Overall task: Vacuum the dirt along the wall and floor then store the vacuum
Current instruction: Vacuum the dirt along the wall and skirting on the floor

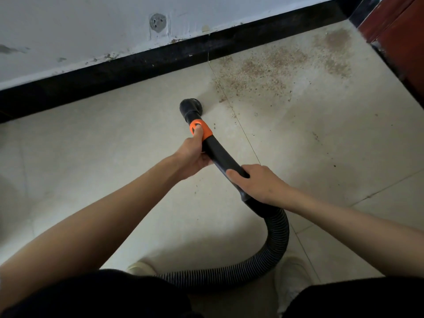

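Wand (pixel 220 157): left hand (pixel 195 157) grips near orange collar (pixel 200 130), steering; right hand (pixel 259 184) grips the rear, pushing. Nozzle (pixel 190 107): on floor (pixel 114 145), short of dirt (pixel 275 67).

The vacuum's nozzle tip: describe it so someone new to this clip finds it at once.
Start at the black baseboard under the white wall. On the pale tile just below it sits the nozzle tip, at the far end of the wand held by both hands. It is a flared black mouth, just beyond the only orange collar.
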Demonstrator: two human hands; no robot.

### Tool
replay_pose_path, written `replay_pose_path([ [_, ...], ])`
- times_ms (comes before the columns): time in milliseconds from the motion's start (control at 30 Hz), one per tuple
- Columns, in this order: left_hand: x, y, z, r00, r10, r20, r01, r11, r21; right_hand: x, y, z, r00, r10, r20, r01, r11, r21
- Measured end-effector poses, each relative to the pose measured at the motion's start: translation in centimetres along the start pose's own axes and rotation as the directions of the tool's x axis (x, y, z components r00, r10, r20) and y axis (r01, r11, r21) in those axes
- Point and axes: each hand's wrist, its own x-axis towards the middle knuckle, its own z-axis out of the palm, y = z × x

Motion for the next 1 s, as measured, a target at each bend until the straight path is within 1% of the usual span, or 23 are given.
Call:
replay_pose_path([
  [100, -0.5, -1.0, -0.3, 0.999, -0.029, 0.025, 0.03, 0.999, -0.022, 0.0, 0.6, -0.1, 0.993, 0.044, 0.11, -0.047, 0.999, 0.018],
  [167, -0.6, -1.6, -0.6, 1.0, -0.022, 0.018, 0.023, 0.998, -0.06, 0.0, 0.6, 0.3, 0.983, 0.038, 0.178, -0.064, 0.988, 0.144],
  [200, -0.7, -1.8, -0.8, 1.0, -0.006, 0.004, 0.007, 0.997, -0.078, -0.1, 0.4, 0.6, 0.982, 0.008, 0.186, -0.047, 0.977, 0.206],
  [267, -0.7, -2.1, -1.0, 0.999, 0.026, -0.026, -0.028, 0.996, -0.083, -0.6, 0.0, 1.2, 0.99, -0.067, 0.127, 0.031, 0.963, 0.268],
  [333, -1.1, -2.5, -0.9, 0.999, 0.038, -0.035, -0.04, 0.997, -0.071, -1.3, -0.1, 1.5, 0.991, -0.107, 0.079, 0.084, 0.965, 0.249],
  [433, -1.9, -3.2, 0.4, 0.999, 0.047, -0.002, -0.047, 0.998, -0.037, -2.7, 0.8, 1.2, 0.99, -0.118, 0.072, 0.107, 0.984, 0.143],
  [500, -2.2, -3.6, 1.8, 0.998, 0.064, 0.006, -0.064, 0.998, -0.003, -3.5, 1.6, 1.2, 0.994, -0.098, 0.057, 0.089, 0.986, 0.139],
  [600, -2.4, -3.8, 3.7, 0.997, 0.081, 0.005, -0.081, 0.995, 0.066, -4.3, 2.7, 1.6, 0.998, -0.062, -0.008, 0.062, 0.987, 0.148],
  [700, -2.3, -3.5, 4.8, 0.998, 0.06, -0.028, -0.057, 0.993, 0.104, -4.1, 3.4, 1.2, 0.997, -0.052, -0.049, 0.059, 0.986, 0.153],
  [800, -2.1, -4.0, 5.5, 0.996, 0.002, -0.091, 0.002, 0.999, 0.054, -3.4, 4.0, 0.3, 0.998, -0.056, 0.012, 0.054, 0.986, 0.156],
  [867, -1.8, -4.4, 5.7, 0.994, -0.024, -0.107, 0.023, 1.0, -0.005, -3.0, 4.7, 0.0, 0.996, -0.067, 0.056, 0.058, 0.987, 0.15],
  [933, -1.5, -4.9, 5.7, 0.996, -0.03, -0.084, 0.028, 0.999, -0.033, -3.0, 5.6, -0.3, 0.994, -0.073, 0.077, 0.059, 0.984, 0.17],
  [1000, -1.5, -5.4, 6.1, 0.998, -0.029, -0.055, 0.029, 1.0, 0.001, -3.0, 6.4, -0.7, 0.994, -0.069, 0.084, 0.051, 0.979, 0.2],
])
